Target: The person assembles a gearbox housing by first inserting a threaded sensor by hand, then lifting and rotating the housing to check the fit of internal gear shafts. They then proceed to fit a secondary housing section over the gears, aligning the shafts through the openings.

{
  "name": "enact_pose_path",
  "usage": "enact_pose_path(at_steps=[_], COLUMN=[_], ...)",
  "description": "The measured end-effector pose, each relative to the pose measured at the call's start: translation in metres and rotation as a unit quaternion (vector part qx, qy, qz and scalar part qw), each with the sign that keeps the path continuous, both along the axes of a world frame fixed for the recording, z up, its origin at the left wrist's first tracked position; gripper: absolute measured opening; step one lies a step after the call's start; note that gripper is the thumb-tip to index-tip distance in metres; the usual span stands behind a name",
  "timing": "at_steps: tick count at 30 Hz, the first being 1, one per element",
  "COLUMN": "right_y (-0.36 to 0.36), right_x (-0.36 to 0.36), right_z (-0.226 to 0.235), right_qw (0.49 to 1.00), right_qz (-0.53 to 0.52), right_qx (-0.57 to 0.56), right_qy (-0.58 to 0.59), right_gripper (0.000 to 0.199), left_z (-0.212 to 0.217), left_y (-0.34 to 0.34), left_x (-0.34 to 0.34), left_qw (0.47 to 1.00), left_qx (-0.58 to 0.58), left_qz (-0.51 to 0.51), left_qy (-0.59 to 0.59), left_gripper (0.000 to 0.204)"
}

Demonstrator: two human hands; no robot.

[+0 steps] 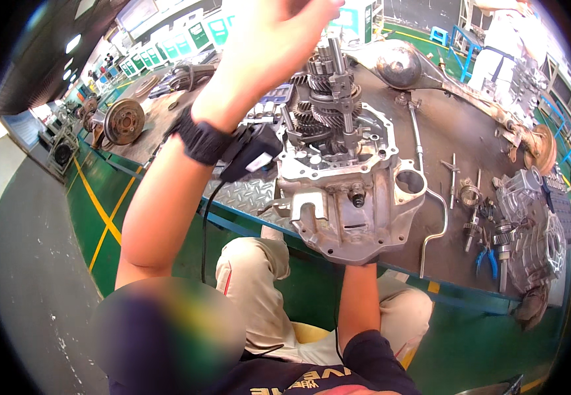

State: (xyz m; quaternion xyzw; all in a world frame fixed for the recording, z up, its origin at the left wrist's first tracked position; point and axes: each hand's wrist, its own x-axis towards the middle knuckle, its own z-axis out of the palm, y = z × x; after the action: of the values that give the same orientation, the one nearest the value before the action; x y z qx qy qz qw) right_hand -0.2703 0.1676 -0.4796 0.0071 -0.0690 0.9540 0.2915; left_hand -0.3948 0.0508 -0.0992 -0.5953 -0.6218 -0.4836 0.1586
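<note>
A silver gearbox housing (358,214) stands at the front edge of the workbench, a stack of gears and shafts (330,105) rising upright from its open top. My left hand (269,33) is raised at the top of the view, beside and above the upper end of the gears. The upper edge cuts off most of its fingers, so what they hold, if anything, does not show. A black strap with a small black device (252,153) is on my left wrist. My right forearm (361,299) reaches up to the housing's underside, which hides the right hand.
The workbench (440,243) also bears an axle housing (401,64) at the back, a long-handled wrench (418,135), blue-handled pliers (487,263), loose shafts and another case (532,230) at right. A brake drum (124,120) lies far left. Another person (506,46) stands far right.
</note>
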Motion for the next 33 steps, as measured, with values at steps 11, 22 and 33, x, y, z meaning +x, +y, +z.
enact_pose_path(at_steps=[11, 22, 33], right_y=[-0.003, -0.038, -0.047], right_x=[0.005, 0.092, 0.194], right_z=[0.0, -0.006, 0.112], right_qw=[0.965, 0.274, 0.544], right_qz=[-0.136, -0.412, -0.325], right_qx=[0.197, 0.802, 0.58], right_qy=[-0.103, -0.336, -0.513], right_gripper=[0.028, 0.026, 0.024], left_z=[-0.019, -0.023, -0.041], left_y=[0.079, 0.099, 0.102], left_x=[-0.018, -0.051, -0.041], left_qw=[0.951, 0.962, 0.955], left_qx=[-0.079, -0.115, -0.017], left_qz=[0.179, 0.162, 0.216], left_qy=[0.238, 0.189, 0.204], left_gripper=[0.027, 0.027, 0.031])
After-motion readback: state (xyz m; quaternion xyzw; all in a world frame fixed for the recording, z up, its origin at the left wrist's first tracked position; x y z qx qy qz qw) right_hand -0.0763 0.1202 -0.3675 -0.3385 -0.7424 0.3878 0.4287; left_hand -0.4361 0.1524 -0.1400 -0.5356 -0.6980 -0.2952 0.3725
